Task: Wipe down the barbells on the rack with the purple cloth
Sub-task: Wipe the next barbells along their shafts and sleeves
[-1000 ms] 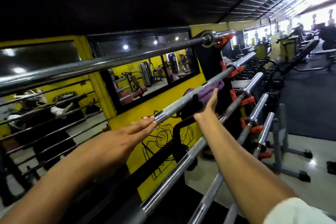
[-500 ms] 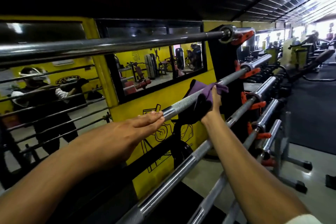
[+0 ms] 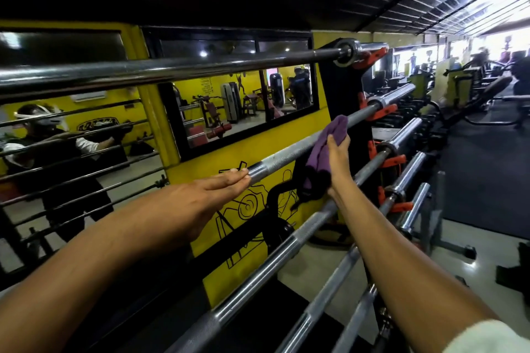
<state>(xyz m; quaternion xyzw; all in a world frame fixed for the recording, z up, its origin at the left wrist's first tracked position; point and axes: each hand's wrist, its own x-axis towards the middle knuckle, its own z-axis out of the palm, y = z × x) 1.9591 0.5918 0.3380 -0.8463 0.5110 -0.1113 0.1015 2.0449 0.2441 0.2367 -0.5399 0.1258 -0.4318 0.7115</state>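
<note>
On the second barbell [image 3: 289,152], purple cloth [image 3: 325,149] under right hand [image 3: 338,157], left hand [image 3: 200,198] apart

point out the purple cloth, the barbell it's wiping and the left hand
purple cloth [image 3: 324,149], head view, middle of the fabric beside the palm
barbell [image 3: 286,156], head view, knurled shaft between the hands
left hand [image 3: 200,195], head view, back of the hand
</note>
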